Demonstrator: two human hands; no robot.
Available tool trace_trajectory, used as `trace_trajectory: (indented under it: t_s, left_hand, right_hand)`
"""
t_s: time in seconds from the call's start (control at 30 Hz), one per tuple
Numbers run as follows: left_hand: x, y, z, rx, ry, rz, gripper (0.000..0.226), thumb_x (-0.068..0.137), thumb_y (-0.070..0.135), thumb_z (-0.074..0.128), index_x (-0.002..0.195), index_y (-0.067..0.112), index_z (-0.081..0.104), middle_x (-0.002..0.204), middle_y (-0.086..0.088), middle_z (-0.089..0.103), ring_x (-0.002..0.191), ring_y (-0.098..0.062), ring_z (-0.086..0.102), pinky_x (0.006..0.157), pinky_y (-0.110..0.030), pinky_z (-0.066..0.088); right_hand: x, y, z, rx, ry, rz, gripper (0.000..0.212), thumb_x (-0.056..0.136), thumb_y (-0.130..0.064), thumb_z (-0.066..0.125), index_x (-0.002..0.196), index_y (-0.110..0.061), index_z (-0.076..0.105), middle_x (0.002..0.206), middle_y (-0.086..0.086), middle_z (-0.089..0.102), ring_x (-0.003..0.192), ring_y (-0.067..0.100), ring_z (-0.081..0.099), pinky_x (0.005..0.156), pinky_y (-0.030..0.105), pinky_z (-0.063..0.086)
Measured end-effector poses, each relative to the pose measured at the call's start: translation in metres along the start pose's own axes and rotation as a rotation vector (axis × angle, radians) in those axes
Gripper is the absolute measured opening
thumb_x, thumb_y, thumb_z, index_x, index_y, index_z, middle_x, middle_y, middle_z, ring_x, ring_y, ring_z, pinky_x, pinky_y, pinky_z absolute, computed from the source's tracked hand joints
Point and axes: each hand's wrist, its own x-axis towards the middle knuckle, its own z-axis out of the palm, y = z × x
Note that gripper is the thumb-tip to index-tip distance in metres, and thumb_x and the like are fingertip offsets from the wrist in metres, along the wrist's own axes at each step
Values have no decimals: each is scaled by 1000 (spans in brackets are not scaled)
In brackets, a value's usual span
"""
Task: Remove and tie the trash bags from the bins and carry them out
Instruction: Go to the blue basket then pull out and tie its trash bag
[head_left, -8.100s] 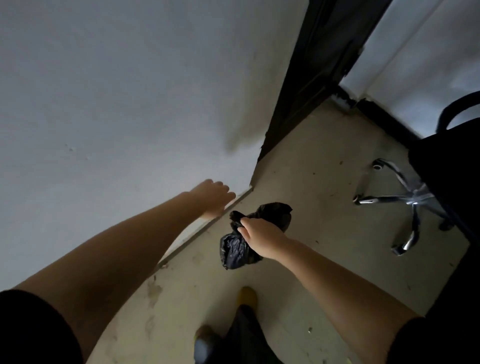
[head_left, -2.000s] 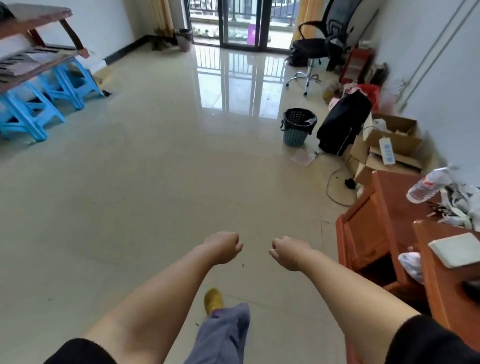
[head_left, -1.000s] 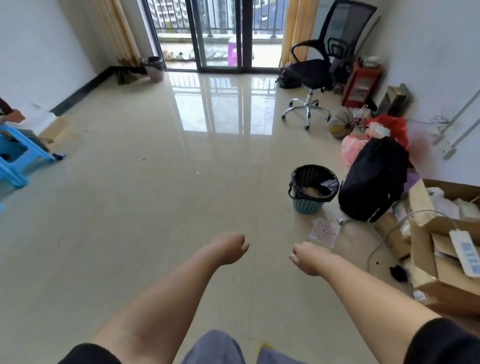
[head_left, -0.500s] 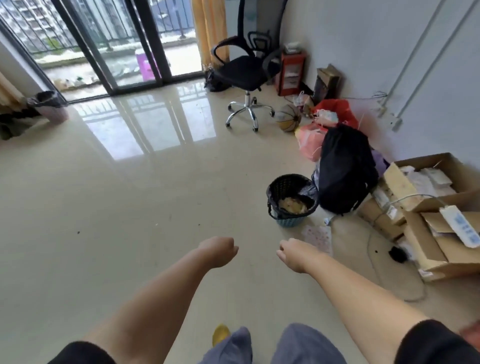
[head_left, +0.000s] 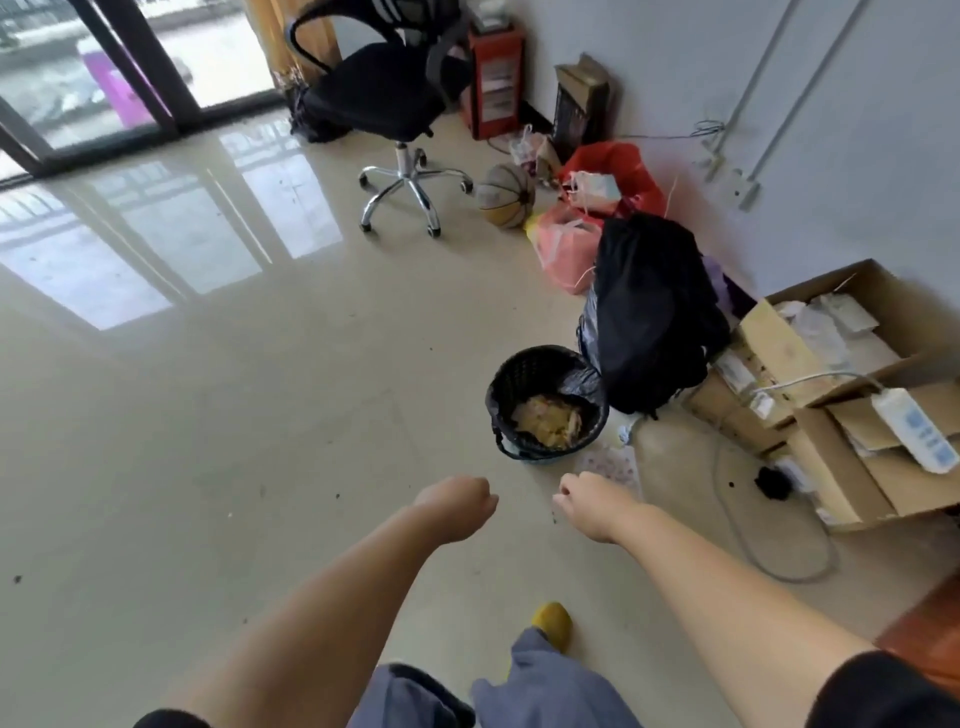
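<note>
Black mesh was noted on the bin (head_left: 545, 400), which stood on the glossy beige floor (head_left: 218, 415) toward its right side. A black trash bag (head_left: 579, 378) was seen lining the bin, partly slumped inside, with yellowish waste (head_left: 548, 420) lying at the bottom. A large black bag (head_left: 652, 312) was found just beside the bin, on its far right, with a pink plastic bag (head_left: 563, 249) and a red bag (head_left: 623, 171) beyond it along the wall. Open cardboard boxes (head_left: 841, 374) were recorded near the floor's right edge, a white power strip (head_left: 917, 428) resting on one. A black office chair (head_left: 389, 98) and a basketball (head_left: 506, 195) were observed near the far end.

The left hand (head_left: 457, 506) was held out above the floor, fingers curled in a fist with nothing in it. The right hand (head_left: 589, 499) was likewise curled and empty, close beside the left but not touching, both short of the bin. One yellow shoe (head_left: 553, 623) was visible below.
</note>
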Motion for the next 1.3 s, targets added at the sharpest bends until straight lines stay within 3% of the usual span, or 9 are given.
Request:
trace_trajectory:
  t_s: [0.33,0.47,0.57,0.67,0.77,0.9,0.97,1.17,1.3]
  left_hand:
    - [240,-62,91,-133,-46,34,39,99,39,32,126,15,49,117,-10,62,106,-29,58,85,-33,45]
    - [342,-77,138,-467,47,-45,42,97,37,40,132,13,39,117,-14,62,105,-30,61,87,-37,48]
    - [415,-79,163,-808,129,-74,45,94,41,44,128,12,42,117,-16,60,107,-31,61,86,-40,52]
    - [467,-81,177,-1181,152,-56,40,93,40,45,122,12,45,115,-11,62,92,-25,67,70,-34,56]
    - [487,-89,180,-1332,233,-7,25,93,24,45,113,9,49,109,-12,65,81,-25,69,72,-37,60]
    - [477,-125,150,-1492,268,-64,9,93,10,43,96,4,50,84,-12,62,62,-23,65,52,-28,58]
    - [469,-158,136,-1448,333,-100,8,91,9,44,92,5,52,82,-11,62,63,-21,65,51,-28,57]
    - [449,-261,123,-1335,513,-212,16,95,13,41,88,6,54,73,-8,62,50,-18,64,39,-26,54]
    - [436,-312,122,-1192,600,-298,20,94,17,41,99,5,57,74,-7,61,58,-21,61,40,-26,54]
  right_hand:
    - [224,69,90,242,150,247,30,100,-33,29,99,-8,46,105,15,58,89,29,56,74,38,44]
    - [303,107,141,439,276,526,51,102,-38,22,118,2,51,110,19,62,93,32,59,72,33,44]
    - [356,137,165,703,453,652,63,100,-46,18,124,3,50,120,23,60,104,36,59,90,37,47]
    - [401,151,168,885,648,696,53,101,-36,27,134,3,41,137,23,47,124,38,47,99,38,38]
    - [428,147,157,1010,795,687,41,96,-19,37,126,7,45,126,26,54,113,38,53,84,35,41]
    - [444,109,145,1304,657,462,30,95,-16,40,116,3,50,77,13,60,52,28,64,46,29,51]
    - [450,82,151,1342,533,397,22,94,-16,41,107,-2,51,70,10,63,43,20,64,46,26,51]
    - [466,33,155,1139,289,184,33,92,-45,48,99,-12,52,88,7,69,64,22,69,59,28,53]
    - [481,19,150,1309,250,67,30,95,-40,48,95,-12,56,84,8,65,74,24,67,68,37,57]
